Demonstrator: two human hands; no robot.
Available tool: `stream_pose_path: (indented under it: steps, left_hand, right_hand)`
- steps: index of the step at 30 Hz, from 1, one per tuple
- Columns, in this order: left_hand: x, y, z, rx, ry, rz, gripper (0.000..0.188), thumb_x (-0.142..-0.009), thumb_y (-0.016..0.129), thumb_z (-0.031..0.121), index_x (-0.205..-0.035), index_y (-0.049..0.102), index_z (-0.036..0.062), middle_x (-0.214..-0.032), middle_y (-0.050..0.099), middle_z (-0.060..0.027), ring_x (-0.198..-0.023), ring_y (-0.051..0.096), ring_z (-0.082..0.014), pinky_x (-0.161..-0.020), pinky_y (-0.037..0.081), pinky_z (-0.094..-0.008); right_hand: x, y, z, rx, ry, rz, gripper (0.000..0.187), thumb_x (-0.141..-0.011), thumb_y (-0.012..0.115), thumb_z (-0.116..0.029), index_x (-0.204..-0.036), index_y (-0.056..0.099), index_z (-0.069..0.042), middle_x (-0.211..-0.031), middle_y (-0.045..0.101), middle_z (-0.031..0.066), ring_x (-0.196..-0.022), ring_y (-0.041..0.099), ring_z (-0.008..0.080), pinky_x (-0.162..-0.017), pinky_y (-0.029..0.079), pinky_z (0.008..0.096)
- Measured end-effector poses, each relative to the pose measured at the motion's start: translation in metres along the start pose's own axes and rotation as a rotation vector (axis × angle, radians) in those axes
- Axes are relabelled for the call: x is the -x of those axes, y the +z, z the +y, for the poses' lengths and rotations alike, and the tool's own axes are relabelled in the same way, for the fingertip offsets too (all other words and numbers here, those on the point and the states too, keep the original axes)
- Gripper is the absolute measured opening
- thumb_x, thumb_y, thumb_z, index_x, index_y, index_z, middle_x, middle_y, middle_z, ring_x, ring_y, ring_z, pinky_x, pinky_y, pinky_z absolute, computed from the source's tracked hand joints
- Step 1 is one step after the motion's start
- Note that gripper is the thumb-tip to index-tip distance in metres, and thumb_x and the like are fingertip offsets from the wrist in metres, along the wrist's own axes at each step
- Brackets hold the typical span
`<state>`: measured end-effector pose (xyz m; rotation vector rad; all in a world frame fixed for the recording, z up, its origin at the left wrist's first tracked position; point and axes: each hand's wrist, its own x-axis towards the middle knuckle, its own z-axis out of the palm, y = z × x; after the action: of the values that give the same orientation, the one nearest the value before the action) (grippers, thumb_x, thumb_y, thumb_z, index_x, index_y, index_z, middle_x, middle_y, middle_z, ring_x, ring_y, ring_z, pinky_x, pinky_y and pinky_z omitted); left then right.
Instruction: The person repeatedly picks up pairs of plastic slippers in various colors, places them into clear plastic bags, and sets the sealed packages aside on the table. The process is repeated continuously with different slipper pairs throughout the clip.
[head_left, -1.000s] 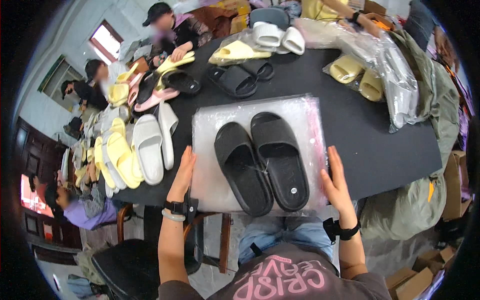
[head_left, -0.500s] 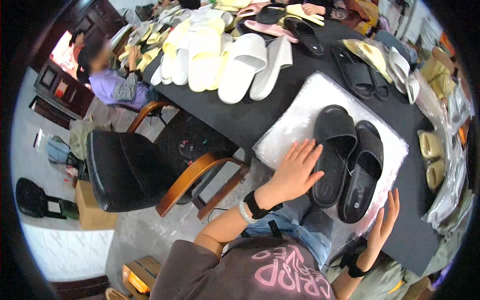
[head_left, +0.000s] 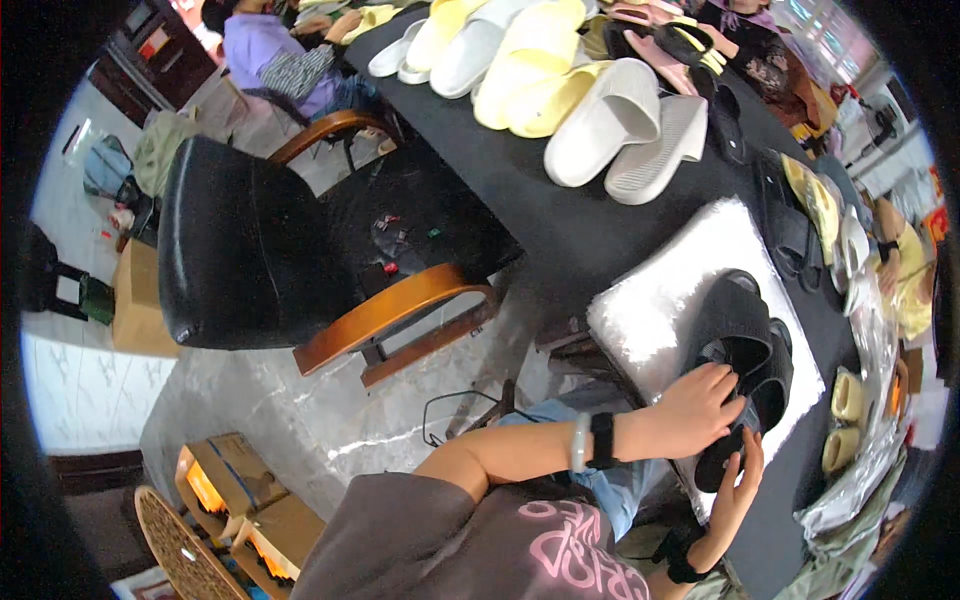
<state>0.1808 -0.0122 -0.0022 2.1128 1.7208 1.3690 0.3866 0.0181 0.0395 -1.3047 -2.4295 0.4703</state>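
A pair of black slide slippers lies on a stack of white sheets in clear wrap (head_left: 650,300), at the table's near edge. The left slide (head_left: 735,315) shows its ribbed strap; its footbed is mostly behind my left hand (head_left: 692,410). That hand is closed, fingers bent together over the footbed, and what lies between the fingertips is hidden. Beside it, partly covered, is the right slide (head_left: 770,400). My right hand (head_left: 738,485) is at the heel end, fingers stretched and apart, fingertips touching or very near the slides.
Grey slides (head_left: 650,150) and pale yellow slides (head_left: 530,75) stand farther along the black table (head_left: 560,235). Bagged slippers (head_left: 850,400) line the right side. A black armchair (head_left: 240,240) stands at the left, boxes (head_left: 235,480) below it. Other people sit around the table.
My left hand has moved from the left slide's outer edge onto its footbed, and its fingers have closed. My right hand has come in to the heel end. The view has shifted.
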Motion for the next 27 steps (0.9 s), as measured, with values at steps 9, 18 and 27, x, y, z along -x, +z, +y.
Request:
stream_pose_path:
  steps: [9,18,27]
  left_hand:
    - [-0.032,0.027,0.009,-0.335,-0.003,-0.201,0.047,-0.09,0.059,0.046,-0.118,0.069,0.0097,-0.135,0.052,-0.0324,-0.116,0.049,-0.0348,-0.093,0.037,-0.045]
    - [-0.024,0.025,0.005,-0.305,0.038,-0.063,0.047,-0.092,0.06,0.039,-0.127,0.06,0.0071,-0.143,0.047,-0.0248,-0.119,0.049,-0.0327,-0.098,0.037,-0.0448]
    - [-0.031,-0.043,-0.027,-0.442,-0.004,-0.172,0.041,-0.09,0.066,0.03,-0.127,0.059,0.0143,-0.138,0.051,-0.0204,-0.118,0.051,-0.0375,-0.096,0.044,-0.0487]
  right_hand:
    - [0.001,0.016,0.04,-0.611,0.101,0.024,0.033,-0.104,0.043,-0.01,-0.133,0.045,0.005,-0.138,0.05,0.0172,-0.13,0.046,0.0253,-0.112,0.032,0.0382]
    - [-0.003,0.044,0.068,-1.207,0.272,0.389,0.057,-0.107,0.037,-0.036,-0.15,0.032,0.002,-0.156,0.033,0.0158,-0.147,0.027,0.027,-0.121,0.018,0.0414]
    - [0.007,0.065,0.083,-1.198,0.176,0.307,0.054,-0.107,0.038,-0.028,-0.152,0.028,0.0,-0.158,0.028,0.0159,-0.148,0.024,0.0262,-0.123,0.016,0.0401]
